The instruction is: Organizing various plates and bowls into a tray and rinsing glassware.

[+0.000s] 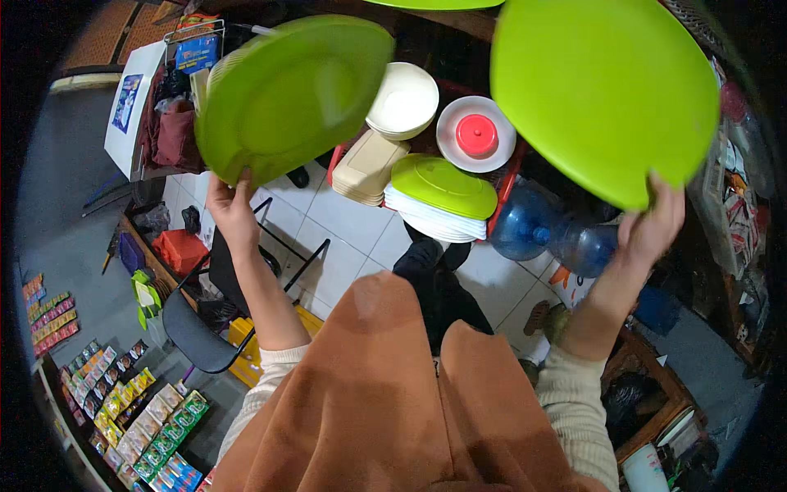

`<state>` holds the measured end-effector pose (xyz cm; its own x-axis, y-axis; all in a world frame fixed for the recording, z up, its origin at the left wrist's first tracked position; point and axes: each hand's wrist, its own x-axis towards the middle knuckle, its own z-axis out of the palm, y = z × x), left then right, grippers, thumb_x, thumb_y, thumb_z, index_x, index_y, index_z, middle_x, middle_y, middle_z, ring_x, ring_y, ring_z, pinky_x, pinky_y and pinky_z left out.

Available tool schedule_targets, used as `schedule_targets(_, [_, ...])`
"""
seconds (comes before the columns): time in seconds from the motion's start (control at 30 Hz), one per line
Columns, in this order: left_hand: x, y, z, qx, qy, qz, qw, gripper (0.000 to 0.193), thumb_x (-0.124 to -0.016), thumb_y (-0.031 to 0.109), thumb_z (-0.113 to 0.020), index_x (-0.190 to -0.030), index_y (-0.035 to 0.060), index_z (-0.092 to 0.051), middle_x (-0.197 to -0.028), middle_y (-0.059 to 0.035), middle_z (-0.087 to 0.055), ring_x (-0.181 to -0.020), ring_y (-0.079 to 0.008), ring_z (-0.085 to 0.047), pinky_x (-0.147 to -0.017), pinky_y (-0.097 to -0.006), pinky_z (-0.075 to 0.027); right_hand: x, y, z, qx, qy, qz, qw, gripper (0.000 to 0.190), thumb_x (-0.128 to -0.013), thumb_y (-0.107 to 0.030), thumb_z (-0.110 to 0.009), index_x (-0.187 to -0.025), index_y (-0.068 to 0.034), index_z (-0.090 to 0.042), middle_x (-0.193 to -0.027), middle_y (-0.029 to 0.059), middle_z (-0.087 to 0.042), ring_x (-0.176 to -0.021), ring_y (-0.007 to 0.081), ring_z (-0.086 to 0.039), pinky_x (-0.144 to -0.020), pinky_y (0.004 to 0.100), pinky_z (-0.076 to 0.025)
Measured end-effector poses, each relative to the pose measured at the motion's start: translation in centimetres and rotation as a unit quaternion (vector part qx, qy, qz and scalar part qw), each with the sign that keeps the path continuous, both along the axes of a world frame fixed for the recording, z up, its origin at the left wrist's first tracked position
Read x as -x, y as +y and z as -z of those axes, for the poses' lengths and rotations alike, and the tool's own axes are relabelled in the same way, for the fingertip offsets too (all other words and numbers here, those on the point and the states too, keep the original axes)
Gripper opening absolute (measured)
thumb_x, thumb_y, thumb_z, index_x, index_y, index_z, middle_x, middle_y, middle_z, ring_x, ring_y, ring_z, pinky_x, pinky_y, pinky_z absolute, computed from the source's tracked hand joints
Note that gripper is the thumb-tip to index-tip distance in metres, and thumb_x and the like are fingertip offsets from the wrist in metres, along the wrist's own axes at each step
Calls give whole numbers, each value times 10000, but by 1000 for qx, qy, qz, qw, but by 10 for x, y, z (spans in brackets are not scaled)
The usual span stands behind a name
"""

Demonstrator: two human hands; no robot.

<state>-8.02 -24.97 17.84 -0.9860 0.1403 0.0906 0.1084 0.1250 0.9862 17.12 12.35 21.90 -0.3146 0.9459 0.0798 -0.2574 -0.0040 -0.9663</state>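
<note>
My left hand point(235, 215) pinches the near rim of a lime-green plate point(289, 101), which is tilted up and blurred. Raised at the right, my right hand point(656, 220) grips the lower corner of a second green plate point(605, 92), closer to the camera. Between them stands a red plastic basket point(508, 184) with dishes in it. It holds white bowls point(406, 101), a stack of beige rectangular dishes point(372, 163) and a pale bowl point(449, 132) with a red round object point(477, 136) in it. Another green plate point(446, 184) lies on stacked white plates point(436, 224).
Blue water jugs point(532, 224) lie right of the basket. A black-seated chair point(197, 332) stands on the left, near a yellow plastic object point(243, 344). Strips of sachets point(141, 424) hang at lower left. White floor tiles point(344, 221) show below the basket. Part of another green item point(436, 3) appears at the top edge.
</note>
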Motion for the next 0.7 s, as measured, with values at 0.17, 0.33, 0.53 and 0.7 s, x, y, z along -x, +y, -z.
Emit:
schedule_targets(0.17, [-33, 33, 19, 172, 208, 234, 934, 238, -684, -102, -523, -857, 26, -626, -868, -87, -623, -872, -238, -590, -870, -347, -414, -61, -48, 2, -284, -267, 42, 920, 187, -835, -77, -471, -937, 44, -571, -973, 117, -572, -890, 206, -552, -799, 312, -428])
schedule_targets(0.33, [-81, 74, 50, 279, 312, 314, 852, 292, -652, -50, -532, -856, 122, -653, -828, -44, -634, -870, -272, -593, -835, -398, -450, -55, -91, 29, -421, -292, -181, 840, 268, -725, -13, -489, -961, -49, -613, -940, 103, -608, -878, 258, -583, -818, 351, -444])
schedule_targets(0.53, [-103, 85, 88, 240, 261, 321, 878, 295, -586, -94, -559, -835, 50, -623, -822, -95, -617, -857, -273, -589, -871, -404, -429, -32, -129, 64, -450, -330, -232, 797, 295, -688, -30, -507, -956, -88, -615, -940, 64, -606, -866, 230, -563, -771, 348, -457])
schedule_targets(0.7, [-117, 82, 113, 185, 154, 190, 952, 146, -597, -130, -563, -698, -24, -569, -734, -122, -568, -716, -226, -578, -899, -354, -403, -6, -139, 97, -451, -335, -270, 782, 334, -669, -34, -542, -996, -74, -594, -910, 74, -611, -826, 229, -582, -734, 317, -478])
